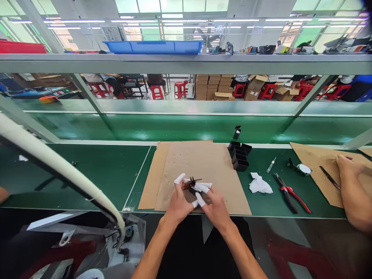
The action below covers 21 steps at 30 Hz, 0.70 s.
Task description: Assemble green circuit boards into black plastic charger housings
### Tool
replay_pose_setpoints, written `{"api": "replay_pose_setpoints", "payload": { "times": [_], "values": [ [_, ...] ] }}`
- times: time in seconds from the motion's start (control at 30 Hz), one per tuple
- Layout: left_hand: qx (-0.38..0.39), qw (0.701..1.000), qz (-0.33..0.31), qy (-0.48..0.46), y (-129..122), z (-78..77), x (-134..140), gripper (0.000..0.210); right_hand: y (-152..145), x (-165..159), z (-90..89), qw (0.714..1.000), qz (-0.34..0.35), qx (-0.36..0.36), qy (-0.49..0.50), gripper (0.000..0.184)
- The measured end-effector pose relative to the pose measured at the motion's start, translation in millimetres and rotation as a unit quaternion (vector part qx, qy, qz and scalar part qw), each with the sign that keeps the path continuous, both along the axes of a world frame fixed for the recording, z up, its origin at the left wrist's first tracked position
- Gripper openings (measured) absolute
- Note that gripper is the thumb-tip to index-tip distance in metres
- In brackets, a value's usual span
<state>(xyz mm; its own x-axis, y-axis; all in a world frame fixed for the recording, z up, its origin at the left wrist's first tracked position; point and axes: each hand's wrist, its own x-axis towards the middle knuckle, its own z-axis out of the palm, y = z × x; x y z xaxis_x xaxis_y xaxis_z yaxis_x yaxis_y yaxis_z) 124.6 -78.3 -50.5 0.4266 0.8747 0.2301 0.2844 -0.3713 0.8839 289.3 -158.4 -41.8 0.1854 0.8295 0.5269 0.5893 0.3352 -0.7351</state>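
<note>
Holding a small black part with thin prongs (192, 182), you are bringing both hands to one spot over the near middle of a flat brown cardboard sheet (203, 159). Your left hand (179, 204) is clamping on the part, while your right hand (215, 207) is meeting it from about four o'clock; whether those right fingertips are pinching it or only steadying it, you are not showing clearly. You are wearing white fingertip covers (179, 178) on several fingers. Judging by this, handling is under way and not finished, since the part is sitting in your fingers rather than lying on the cardboard; whether anything is already joined, and how much is remaining, the small dark detail is hiding. From your hands, black open plastic bins (240, 166) are standing at two o'clock, and whether they are holding more pieces is unclear. Towards three o'clock, a crumpled white tissue (260, 184) and red-and-black-handled pliers (287, 190) are lying out of your grasp, with a slim whitish tube (271, 165) resting slightly higher. Farther out, between two and three, a co-worker's hand (350, 167) is resting over another cardboard sheet (316, 161).
</note>
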Motion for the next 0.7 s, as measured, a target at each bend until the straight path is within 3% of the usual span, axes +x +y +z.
{"api": "replay_pose_setpoints", "payload": {
  "times": [0.1,0.23,0.37,0.5,0.6,0.7],
  "values": [
    [-0.013,1.0,-0.026,-0.005,1,3.3,-3,0.104,-2,7,-1.0,0.997,-0.055,0.026,-0.057,0.038],
    [-0.014,0.999,-0.029,-0.015,2,5.2,-5,0.09,-14,15,-13.6,0.982,-0.146,0.033,-0.117,0.03],
    [0.004,1.0,-0.018,-0.022,1,3.6,-5,0.081,-21,11,-26.1,0.976,-0.174,0.028,-0.13,0.027],
    [0.011,1.0,-0.023,-0.01,0,2.7,-6,0.081,-19,6,-12.4,0.98,-0.162,0.039,-0.108,0.034],
    [0.008,1.0,-0.028,-0.01,0,3.0,-8,0.078,-22,6,2.7,0.974,-0.184,0.092,-0.093,0.038],
    [0.006,0.999,-0.033,-0.015,1,3.5,-8,0.074,-27,8,1.8,0.971,-0.203,0.097,-0.087,0.038]
  ]
}}
